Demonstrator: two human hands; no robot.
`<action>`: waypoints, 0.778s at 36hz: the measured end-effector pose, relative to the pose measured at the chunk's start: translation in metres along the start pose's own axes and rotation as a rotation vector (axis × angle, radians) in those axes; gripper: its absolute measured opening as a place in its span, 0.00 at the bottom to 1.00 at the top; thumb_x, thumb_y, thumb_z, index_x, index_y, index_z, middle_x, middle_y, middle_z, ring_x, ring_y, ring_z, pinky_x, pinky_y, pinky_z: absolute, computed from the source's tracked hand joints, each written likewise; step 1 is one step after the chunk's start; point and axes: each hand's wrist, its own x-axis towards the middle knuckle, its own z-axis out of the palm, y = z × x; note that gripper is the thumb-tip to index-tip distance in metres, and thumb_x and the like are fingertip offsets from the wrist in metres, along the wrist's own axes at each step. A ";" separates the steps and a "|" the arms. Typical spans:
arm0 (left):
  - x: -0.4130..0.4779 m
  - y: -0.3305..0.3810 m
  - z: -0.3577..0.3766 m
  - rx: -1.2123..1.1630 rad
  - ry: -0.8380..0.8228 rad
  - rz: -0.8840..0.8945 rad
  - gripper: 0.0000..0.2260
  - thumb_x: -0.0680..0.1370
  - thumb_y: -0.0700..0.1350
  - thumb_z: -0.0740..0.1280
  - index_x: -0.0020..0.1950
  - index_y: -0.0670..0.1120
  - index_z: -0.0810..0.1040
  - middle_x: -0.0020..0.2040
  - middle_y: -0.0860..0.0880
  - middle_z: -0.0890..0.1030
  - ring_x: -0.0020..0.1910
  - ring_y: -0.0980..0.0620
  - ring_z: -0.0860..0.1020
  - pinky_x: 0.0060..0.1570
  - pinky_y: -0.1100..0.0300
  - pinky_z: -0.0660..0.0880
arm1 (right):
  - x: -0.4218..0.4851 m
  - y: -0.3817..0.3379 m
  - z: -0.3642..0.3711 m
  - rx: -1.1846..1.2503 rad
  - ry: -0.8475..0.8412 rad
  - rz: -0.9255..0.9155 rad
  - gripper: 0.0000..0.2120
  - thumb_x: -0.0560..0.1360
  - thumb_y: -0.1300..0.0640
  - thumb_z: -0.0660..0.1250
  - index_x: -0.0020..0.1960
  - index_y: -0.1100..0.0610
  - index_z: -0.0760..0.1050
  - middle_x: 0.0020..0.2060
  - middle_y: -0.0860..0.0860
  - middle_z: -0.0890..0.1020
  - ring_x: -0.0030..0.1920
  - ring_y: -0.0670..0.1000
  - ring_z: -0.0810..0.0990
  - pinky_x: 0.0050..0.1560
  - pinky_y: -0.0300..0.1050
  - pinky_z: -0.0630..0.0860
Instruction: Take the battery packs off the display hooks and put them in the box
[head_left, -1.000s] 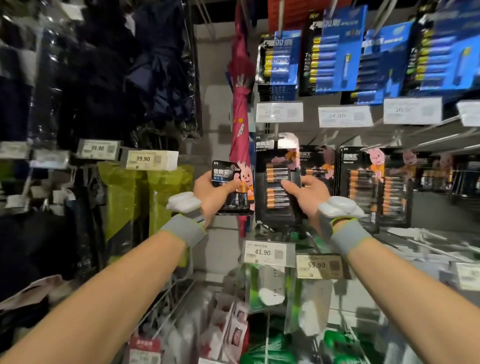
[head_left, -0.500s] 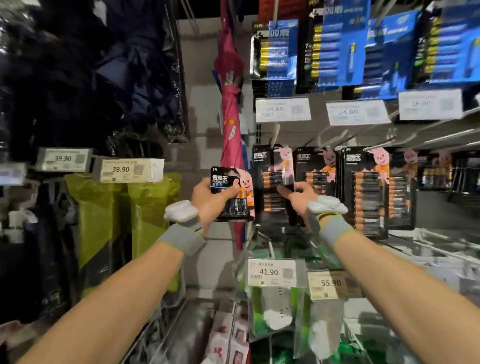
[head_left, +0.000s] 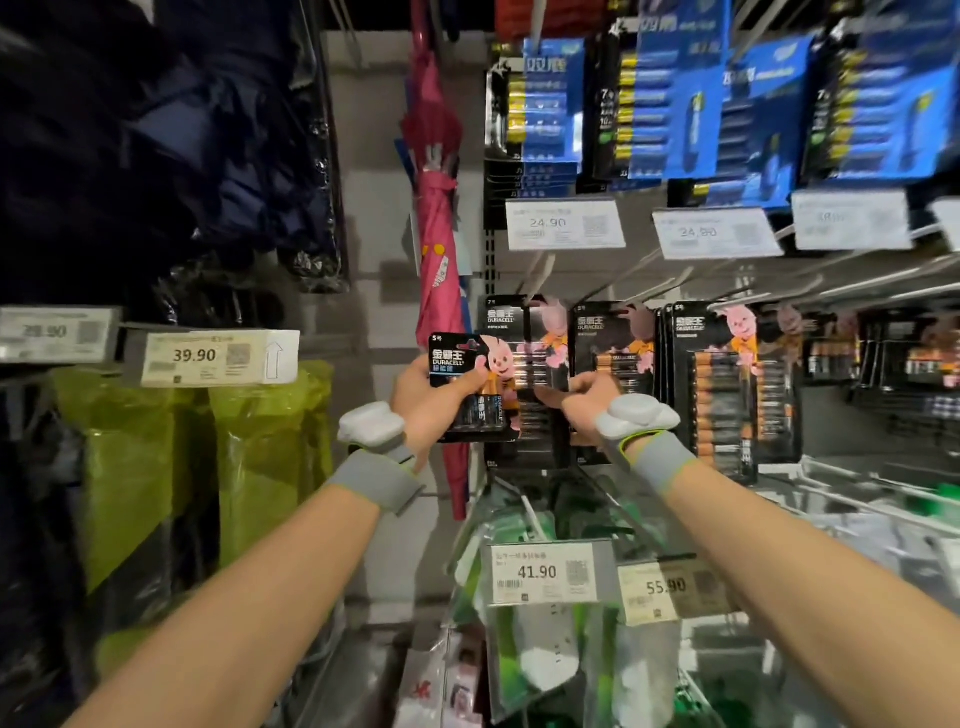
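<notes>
**Head view, battery display.**

*Risks.* The left hand (head_left: 426, 400) holds a small Duracell battery pack (head_left: 470, 364) clear of the rack. Its grip is clamped on the card, thumb across the front and fingers behind. The hold sits toward one side edge, so the pack may pivot or slip if this hand must also steady anything else.

The right hand (head_left: 589, 402) works at the tall Duracell battery pack (head_left: 503, 322), which hangs on its display hook (head_left: 536, 271) just behind the held pack. If the card is pulled downward rather than outward along the hook, its hanger hole is likely to snag or tear. A hasty pull may also drag the neighbouring pack (head_left: 608, 338) loose and drop it.

The box is not in view, so how far loaded hands would have to carry the packs cannot be judged.

*Pose.* Both forearms reach forward and upward and converge at the rack, each with a grey wristband. The right index finger extends leftward against the tall pack's front, thumb raised. Whether that grip is closed on the card or merely touching it cannot be told.
</notes>
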 end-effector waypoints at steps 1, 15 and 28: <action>0.000 -0.001 0.001 -0.008 -0.010 0.000 0.09 0.71 0.41 0.77 0.43 0.52 0.80 0.42 0.53 0.84 0.46 0.50 0.83 0.50 0.57 0.79 | -0.003 -0.002 0.000 0.022 -0.004 0.019 0.20 0.66 0.50 0.78 0.37 0.51 0.65 0.44 0.56 0.74 0.48 0.58 0.76 0.56 0.60 0.77; -0.017 0.008 0.010 -0.015 -0.037 0.012 0.09 0.72 0.39 0.76 0.46 0.50 0.79 0.43 0.51 0.83 0.44 0.51 0.82 0.45 0.61 0.79 | -0.019 -0.010 -0.012 0.109 -0.104 0.097 0.16 0.72 0.53 0.74 0.39 0.51 0.65 0.47 0.55 0.75 0.48 0.57 0.78 0.43 0.52 0.81; -0.082 0.032 0.093 0.027 -0.103 -0.027 0.07 0.76 0.43 0.73 0.53 0.47 0.80 0.43 0.53 0.82 0.40 0.60 0.78 0.34 0.74 0.73 | -0.109 -0.005 -0.131 0.161 -0.295 -0.018 0.12 0.79 0.54 0.65 0.37 0.57 0.72 0.29 0.52 0.73 0.24 0.46 0.73 0.23 0.39 0.76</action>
